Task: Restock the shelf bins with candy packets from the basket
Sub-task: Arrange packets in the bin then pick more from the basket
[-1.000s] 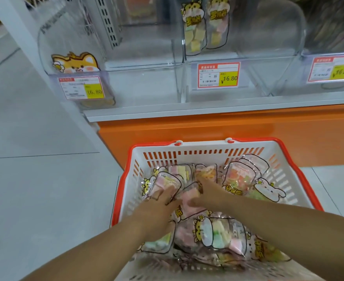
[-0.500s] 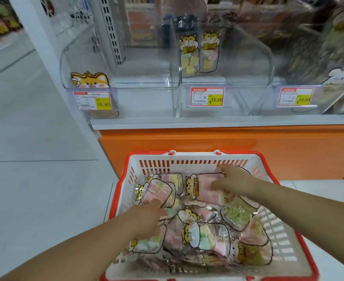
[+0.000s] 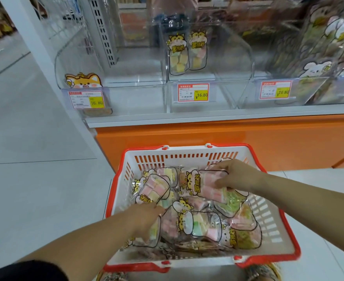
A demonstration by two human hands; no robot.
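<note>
Your right hand (image 3: 239, 175) has moved from the middle of the pile, where it sat beside the other hand a second ago, out to about 1 o'clock in the basket. It now grasps the hamster-print packet (image 3: 204, 186): fingers curled over the far end, thumb pressed on the near face. The packet lies flat on the heap and hasn't been lifted, so judging from this the pick is secured but not yet carried.

Your left hand (image 3: 146, 219) has pulled back toward 8 o'clock. Its back faces the camera and the fingers are buried among the wrappers — I cannot tell whether it holds one or only presses them. Both forearms reach in from 6 o'clock, the right wrist bent inward across the heap.

Around the hands, the other candy packets (image 3: 199, 224) fill the basket (image 3: 183, 151) floor, overlapping each other.

Your head has also tipped up since then, so the shelf at 12 o'clock shows more fully. The middle bin (image 3: 228, 57) holds just two upright packets (image 3: 178, 55), and the left bin (image 3: 114, 78) at 11 o'clock looks bare — plenty of restocking seems left to do.
</note>
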